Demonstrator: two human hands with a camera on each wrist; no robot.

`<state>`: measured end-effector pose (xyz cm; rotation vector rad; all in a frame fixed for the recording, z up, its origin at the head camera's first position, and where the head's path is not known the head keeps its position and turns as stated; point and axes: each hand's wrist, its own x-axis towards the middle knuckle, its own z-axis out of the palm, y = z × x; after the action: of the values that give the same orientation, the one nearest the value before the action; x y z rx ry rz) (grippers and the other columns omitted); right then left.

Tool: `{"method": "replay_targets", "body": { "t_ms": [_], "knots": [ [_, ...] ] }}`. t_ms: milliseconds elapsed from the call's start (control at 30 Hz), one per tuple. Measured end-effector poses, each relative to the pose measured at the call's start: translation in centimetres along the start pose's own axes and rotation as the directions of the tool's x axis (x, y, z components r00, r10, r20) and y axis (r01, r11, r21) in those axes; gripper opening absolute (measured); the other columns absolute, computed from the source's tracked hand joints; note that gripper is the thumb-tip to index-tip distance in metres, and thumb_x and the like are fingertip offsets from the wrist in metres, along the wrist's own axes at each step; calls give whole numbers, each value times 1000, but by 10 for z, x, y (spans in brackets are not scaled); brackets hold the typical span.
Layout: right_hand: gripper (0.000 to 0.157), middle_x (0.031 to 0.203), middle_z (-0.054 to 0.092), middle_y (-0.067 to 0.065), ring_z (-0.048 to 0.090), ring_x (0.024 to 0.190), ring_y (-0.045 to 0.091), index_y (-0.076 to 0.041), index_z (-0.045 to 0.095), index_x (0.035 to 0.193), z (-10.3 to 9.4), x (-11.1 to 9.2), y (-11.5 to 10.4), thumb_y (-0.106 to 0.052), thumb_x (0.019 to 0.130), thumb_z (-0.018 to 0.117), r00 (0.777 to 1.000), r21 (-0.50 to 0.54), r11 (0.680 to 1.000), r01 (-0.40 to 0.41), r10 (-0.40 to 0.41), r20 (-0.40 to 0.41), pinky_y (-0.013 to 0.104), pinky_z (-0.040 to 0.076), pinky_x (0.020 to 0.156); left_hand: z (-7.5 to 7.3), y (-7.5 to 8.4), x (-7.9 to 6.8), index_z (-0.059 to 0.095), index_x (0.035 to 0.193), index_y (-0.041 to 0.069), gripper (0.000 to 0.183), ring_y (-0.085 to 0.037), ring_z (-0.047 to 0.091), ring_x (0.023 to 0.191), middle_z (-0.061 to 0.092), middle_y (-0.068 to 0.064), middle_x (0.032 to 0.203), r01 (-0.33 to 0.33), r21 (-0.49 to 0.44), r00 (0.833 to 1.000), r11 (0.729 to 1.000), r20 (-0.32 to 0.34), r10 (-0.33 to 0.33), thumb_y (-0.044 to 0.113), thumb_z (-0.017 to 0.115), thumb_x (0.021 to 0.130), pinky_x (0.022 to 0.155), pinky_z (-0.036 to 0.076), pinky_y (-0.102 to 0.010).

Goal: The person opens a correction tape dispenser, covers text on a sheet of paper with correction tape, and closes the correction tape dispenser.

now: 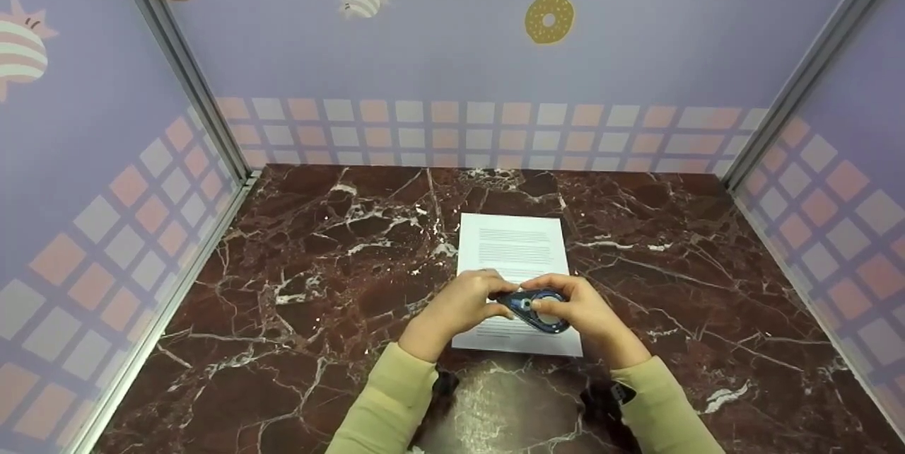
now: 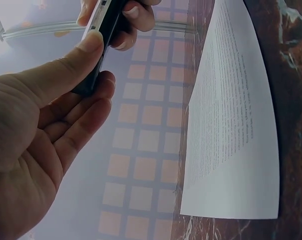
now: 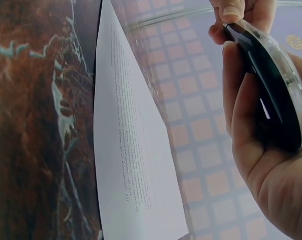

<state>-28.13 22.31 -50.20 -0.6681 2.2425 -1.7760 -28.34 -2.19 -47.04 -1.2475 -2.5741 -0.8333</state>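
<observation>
A dark blue correction tape dispenser (image 1: pixel 548 317), drop-shaped with a clear cover and a white roll inside, is held between both hands above a printed sheet of paper (image 1: pixel 512 238). At its narrow end, the left hand (image 1: pixel 463 304) pinches it between thumb and fingers. The right hand (image 1: pixel 590 309) grips the broad end, thumb on the upper face. Seen from the left wrist, the dispenser (image 2: pixel 106 37) is edge-on under the thumb. In the right wrist view its smooth dark underside (image 3: pixel 271 95) lies along the right fingers, and the paper (image 3: pixel 125 165) is below.
The sheet lies on a dark red marbled table (image 1: pixel 339 263) with white veins. Purple patterned panels (image 1: pixel 452 51) enclose the back and both sides, joined by metal posts (image 1: pixel 184 58). Dark straps show at both wrists.
</observation>
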Motion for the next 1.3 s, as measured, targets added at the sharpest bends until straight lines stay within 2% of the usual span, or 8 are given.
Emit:
{"method": "replay_targets", "body": {
  "t_ms": [300,500,667,900,1000,1100,1200,1300],
  "knots": [
    [37,116,70,26,69,82,4,16,62,125,1,0,0,-3,93,69,1000,21,1000,-14,14,-4,18,60,68,1,0,0,77,118,6,40,-20,72,91,77,-7,101,-14,13,1000,1000,-1,14,24,83,83,85,61,-28],
    [40,118,69,29,70,84,4,16,62,126,1,-1,0,-5,93,71,998,32,998,-57,57,-4,17,60,70,4,-1,-1,78,117,7,38,-19,72,91,78,-6,101,-8,0,1000,1000,0,8,26,81,84,85,62,-28],
    [37,113,71,25,69,83,4,14,63,125,-1,-2,1,-6,95,69,1000,3,1000,-22,22,3,18,60,70,5,-3,0,78,117,7,39,-20,73,93,79,-8,102,4,-26,1000,1000,2,-4,27,81,84,87,62,-30],
    [32,119,68,31,67,87,5,7,67,125,-1,-2,-1,-7,97,67,998,-113,992,62,-64,-10,17,57,74,3,-5,0,78,117,6,38,-22,74,96,79,-10,105,7,-52,1000,999,-5,-8,26,81,85,90,62,-31],
    [29,118,70,26,67,92,10,2,70,124,0,-3,-1,-6,96,69,990,-191,973,128,-135,-26,16,56,78,3,-4,0,77,118,6,38,-21,74,97,79,-9,106,11,-26,1000,1000,-8,-11,27,80,86,91,62,-29],
    [28,116,70,18,66,100,16,-5,72,122,3,-3,-2,-9,95,72,978,-293,938,184,-206,-46,18,55,85,3,-5,0,77,118,6,39,-21,74,98,79,-8,107,13,-4,1000,1000,-11,-13,28,79,86,91,62,-30],
    [30,116,68,10,65,104,20,-11,73,122,6,-4,-4,-14,92,77,969,-389,900,196,-239,-64,22,55,88,5,-5,-1,77,118,6,39,-21,74,99,79,-8,108,13,20,1000,1000,-11,-12,29,78,87,93,61,-32],
    [41,118,63,5,62,107,20,-14,73,123,10,-6,-7,-22,85,85,967,-489,853,180,-246,-73,29,56,92,6,-5,-1,76,119,6,40,-21,74,98,78,-7,108,19,41,1000,999,-10,-18,30,77,88,91,62,-31]
  ]
}}
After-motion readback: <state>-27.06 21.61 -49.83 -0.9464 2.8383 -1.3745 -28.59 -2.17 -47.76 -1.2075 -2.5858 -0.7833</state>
